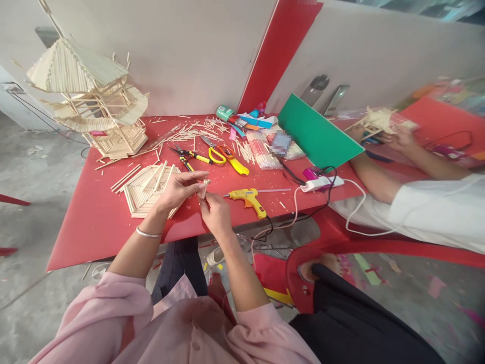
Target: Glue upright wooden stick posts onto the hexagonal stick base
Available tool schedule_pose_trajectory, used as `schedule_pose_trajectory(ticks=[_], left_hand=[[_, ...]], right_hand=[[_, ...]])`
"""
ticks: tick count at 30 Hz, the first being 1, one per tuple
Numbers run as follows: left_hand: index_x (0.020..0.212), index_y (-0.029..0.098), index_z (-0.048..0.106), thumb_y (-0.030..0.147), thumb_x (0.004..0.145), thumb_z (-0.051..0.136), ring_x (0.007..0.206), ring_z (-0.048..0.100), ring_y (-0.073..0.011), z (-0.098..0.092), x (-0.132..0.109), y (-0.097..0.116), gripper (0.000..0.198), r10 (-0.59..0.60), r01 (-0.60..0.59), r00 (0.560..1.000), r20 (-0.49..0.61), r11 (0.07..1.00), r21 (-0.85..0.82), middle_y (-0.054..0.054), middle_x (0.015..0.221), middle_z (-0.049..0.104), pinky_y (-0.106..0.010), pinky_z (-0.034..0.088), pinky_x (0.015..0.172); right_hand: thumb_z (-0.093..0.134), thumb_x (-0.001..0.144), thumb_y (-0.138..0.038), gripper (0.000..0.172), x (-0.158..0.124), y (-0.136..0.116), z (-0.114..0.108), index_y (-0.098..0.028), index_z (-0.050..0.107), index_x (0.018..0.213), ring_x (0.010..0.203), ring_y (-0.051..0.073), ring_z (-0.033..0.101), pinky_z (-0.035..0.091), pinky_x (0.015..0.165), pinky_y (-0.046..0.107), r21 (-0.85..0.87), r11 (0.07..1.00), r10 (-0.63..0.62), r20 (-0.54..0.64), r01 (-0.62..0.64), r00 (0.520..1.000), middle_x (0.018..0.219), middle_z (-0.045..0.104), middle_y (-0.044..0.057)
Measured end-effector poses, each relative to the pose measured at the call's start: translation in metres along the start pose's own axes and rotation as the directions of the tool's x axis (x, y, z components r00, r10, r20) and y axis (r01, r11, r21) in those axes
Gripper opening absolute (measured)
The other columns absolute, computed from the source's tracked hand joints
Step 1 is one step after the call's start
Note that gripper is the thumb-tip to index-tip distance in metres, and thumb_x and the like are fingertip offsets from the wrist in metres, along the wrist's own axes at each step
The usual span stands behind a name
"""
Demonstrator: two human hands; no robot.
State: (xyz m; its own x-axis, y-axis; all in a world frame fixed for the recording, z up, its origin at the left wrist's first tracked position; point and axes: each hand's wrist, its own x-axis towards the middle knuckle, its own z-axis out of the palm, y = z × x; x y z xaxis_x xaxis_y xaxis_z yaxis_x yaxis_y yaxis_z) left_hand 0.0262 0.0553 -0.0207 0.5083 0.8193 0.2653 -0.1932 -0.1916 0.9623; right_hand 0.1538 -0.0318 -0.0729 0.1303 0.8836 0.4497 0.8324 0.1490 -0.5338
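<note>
Just over the table's front part, my left hand point(180, 191) and my right hand point(217, 215) meet around a few short wooden sticks point(205, 188). Fingertips of both hands pinch them; how the sticks are joined, if at all, is too small to tell. Beneath and left of my left hand lies a flat many-sided panel of wooden sticks point(138, 205), with loose sticks on it. A yellow hot glue gun point(248, 198) rests on its side to the right of my right hand, a glue stick in its rear. Behind my hands are yellow-and-black cutters point(193, 155) and scissors point(223, 154).
A stick-built pagoda model point(94, 101) stands at the table's back left. Scattered sticks point(197, 130), a green board point(318, 131) and a white power strip point(322, 183) with trailing cables lie further back and right. At right, a co-worker's hands point(397, 139) hold a small stick model.
</note>
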Motion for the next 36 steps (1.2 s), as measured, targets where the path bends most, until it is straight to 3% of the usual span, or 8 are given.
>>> schedule_pose_trajectory(ticks=[3,6,20,28,36], left_hand=[[0.113,0.018,0.075,0.028,0.073,0.081,0.058,0.063,-0.0103,-0.001,0.001,-0.001,0.041,0.018,-0.016,0.999,0.042,0.999,-0.048,-0.011,0.097,0.077,-0.023,0.055,0.054],[0.119,0.017,0.072,0.027,0.075,0.08,0.056,0.064,-0.0102,-0.002,0.001,-0.001,0.046,0.0,0.008,0.995,0.095,0.996,-0.088,-0.012,0.098,0.077,-0.021,0.052,0.05],[0.099,0.013,0.077,0.031,0.068,0.085,0.057,0.065,-0.0122,0.0,-0.001,0.007,0.036,-0.082,0.085,0.996,0.046,0.994,-0.069,-0.008,0.079,0.075,-0.024,0.056,0.054],[0.102,0.012,0.075,0.031,0.07,0.083,0.059,0.066,-0.0113,0.002,-0.001,0.003,0.037,-0.096,0.097,0.995,0.015,0.993,-0.063,-0.01,0.086,0.076,-0.021,0.054,0.052],[0.101,0.012,0.075,0.038,0.071,0.083,0.057,0.063,-0.0109,0.007,0.0,-0.008,0.041,-0.087,0.095,0.992,0.086,0.992,-0.087,-0.008,0.081,0.074,-0.025,0.055,0.056]], right_hand=[[0.051,0.095,-0.021,0.017,-0.002,0.001,-0.003,-0.018,0.068,0.093,0.08,0.022,0.064,0.045,0.073,0.03,0.014,1.0,-0.015,0.027,0.014,1.0,0.085,0.072,0.009],[0.051,0.095,-0.022,0.018,-0.004,0.001,-0.006,-0.018,0.068,0.094,0.081,0.022,0.065,0.045,0.073,0.03,0.016,1.0,-0.018,0.037,0.018,0.999,0.085,0.071,0.008],[0.05,0.098,-0.03,0.023,-0.005,0.006,0.0,-0.018,0.07,0.099,0.088,0.023,0.067,0.049,0.08,0.032,0.138,0.99,0.008,-0.02,-0.005,1.0,0.092,0.074,0.01],[0.054,0.094,-0.027,0.018,0.0,0.015,-0.001,-0.02,0.071,0.094,0.088,0.023,0.067,0.049,0.081,0.032,0.143,0.99,0.008,-0.008,-0.007,1.0,0.091,0.074,0.009],[0.055,0.091,-0.03,0.019,0.001,0.02,-0.007,-0.02,0.071,0.088,0.072,0.021,0.064,0.048,0.07,0.03,0.146,0.989,0.009,0.019,-0.012,1.0,0.084,0.073,0.008]])
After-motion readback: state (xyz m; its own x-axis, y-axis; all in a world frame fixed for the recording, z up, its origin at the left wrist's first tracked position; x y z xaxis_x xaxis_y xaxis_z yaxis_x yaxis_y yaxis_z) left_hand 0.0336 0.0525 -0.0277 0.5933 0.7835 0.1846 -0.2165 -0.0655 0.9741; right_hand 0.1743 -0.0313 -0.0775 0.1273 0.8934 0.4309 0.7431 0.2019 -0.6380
